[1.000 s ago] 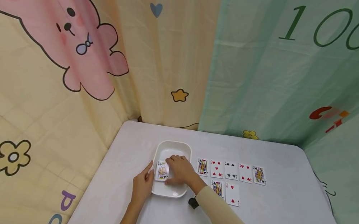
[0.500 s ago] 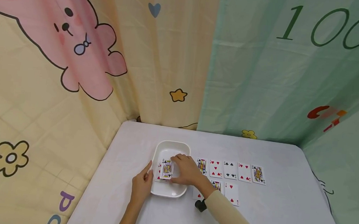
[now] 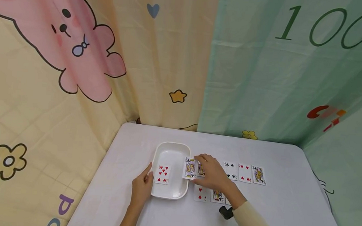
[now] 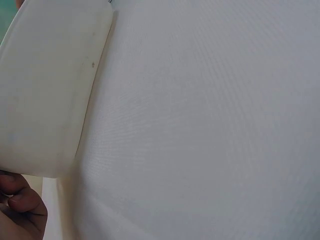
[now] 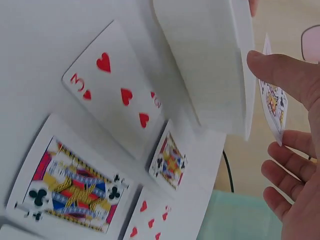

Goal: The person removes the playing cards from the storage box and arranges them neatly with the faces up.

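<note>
In the head view, my left hand (image 3: pixel 142 185) holds the left rim of a white tray (image 3: pixel 174 145). My right hand (image 3: pixel 212 172) pinches a king of clubs playing card (image 3: pixel 190 168) by its edges, raised over the tray's right rim. The right wrist view has that card (image 5: pixel 274 105) slightly bowed between thumb and fingers. A hearts card (image 3: pixel 162 174) lies face up in the tray. Left wrist view: the tray's outer wall (image 4: pixel 45 90) is above my curled fingers (image 4: pixel 25 200).
Right of the tray, face-up cards lie in two rows, partly covered by my right hand and arm. Among them are a three of hearts (image 5: pixel 125 95), a jack of clubs (image 5: pixel 72 185), a clubs card (image 3: pixel 230 170) and a face card (image 3: pixel 258 175). Patterned curtains (image 3: pixel 180 54) surround the white table (image 3: pixel 275 216).
My right hand has lifted the king of clubs off the hearts card in the tray and carried it right, over the rim. My left hand has stayed at the tray.
</note>
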`<state>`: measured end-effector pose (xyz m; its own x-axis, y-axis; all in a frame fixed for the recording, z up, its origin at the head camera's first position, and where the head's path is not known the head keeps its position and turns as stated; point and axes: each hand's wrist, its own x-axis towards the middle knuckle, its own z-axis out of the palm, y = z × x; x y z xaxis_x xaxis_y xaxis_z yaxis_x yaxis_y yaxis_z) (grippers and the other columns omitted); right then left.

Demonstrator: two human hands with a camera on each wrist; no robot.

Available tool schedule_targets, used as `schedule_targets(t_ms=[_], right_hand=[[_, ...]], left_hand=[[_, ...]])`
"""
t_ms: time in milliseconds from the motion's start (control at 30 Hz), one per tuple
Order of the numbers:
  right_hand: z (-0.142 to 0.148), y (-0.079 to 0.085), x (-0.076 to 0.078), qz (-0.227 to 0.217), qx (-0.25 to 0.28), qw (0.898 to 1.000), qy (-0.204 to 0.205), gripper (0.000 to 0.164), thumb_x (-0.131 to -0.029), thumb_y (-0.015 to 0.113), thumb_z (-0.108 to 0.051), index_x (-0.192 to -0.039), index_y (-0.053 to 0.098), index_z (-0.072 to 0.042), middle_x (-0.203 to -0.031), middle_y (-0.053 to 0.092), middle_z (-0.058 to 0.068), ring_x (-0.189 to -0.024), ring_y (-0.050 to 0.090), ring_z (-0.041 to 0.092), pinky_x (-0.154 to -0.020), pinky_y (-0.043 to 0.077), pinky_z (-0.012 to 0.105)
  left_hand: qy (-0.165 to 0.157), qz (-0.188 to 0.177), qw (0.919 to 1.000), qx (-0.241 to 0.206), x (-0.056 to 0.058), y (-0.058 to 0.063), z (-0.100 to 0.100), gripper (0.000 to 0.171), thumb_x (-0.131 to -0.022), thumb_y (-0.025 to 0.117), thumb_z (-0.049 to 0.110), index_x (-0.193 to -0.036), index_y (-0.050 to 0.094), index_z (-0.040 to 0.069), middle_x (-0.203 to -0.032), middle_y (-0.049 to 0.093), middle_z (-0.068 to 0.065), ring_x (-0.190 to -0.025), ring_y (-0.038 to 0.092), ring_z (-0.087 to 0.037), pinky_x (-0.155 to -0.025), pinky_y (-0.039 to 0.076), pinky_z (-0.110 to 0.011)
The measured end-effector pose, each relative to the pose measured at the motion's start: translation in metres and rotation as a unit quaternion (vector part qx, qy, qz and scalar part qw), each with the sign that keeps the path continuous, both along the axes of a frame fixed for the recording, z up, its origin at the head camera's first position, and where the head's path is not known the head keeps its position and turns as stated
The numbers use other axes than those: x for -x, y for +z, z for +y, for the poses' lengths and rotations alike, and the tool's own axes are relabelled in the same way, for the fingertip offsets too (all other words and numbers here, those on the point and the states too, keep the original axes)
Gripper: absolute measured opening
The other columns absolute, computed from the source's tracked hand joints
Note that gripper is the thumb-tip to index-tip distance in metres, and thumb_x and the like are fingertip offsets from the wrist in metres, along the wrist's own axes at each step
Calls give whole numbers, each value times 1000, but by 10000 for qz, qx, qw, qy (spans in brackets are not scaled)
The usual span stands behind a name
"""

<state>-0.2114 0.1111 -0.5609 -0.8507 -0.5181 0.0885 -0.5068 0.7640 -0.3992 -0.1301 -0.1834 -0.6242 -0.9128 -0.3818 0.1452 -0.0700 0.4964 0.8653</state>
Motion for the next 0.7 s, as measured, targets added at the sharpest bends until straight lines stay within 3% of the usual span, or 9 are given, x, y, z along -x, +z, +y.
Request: schedule_targets(t_ms=[267,700], right_hand=[[70,-1,-12,-24,-57,9986,-526,86,-73,90,-46,-146,56,-14,-144,57,9,-133,55,34,-108,46,58],[155,-21,-41,-93,-600,9920,-1105,86,-68,94,-35,-141,58,-6,-137,60,18,-128,55,43,-106,43,65]], left_hand=[[19,124,9998,152,0,1,-1,43,-99,66,9,-141,65,16,-62,41,4,-55,36,-6,-47,31,-20],[0,56,9999,160,0,1,0,43,-100,65,11,-142,64,16,-63,42,3,-56,37,-7,-48,32,-20]])
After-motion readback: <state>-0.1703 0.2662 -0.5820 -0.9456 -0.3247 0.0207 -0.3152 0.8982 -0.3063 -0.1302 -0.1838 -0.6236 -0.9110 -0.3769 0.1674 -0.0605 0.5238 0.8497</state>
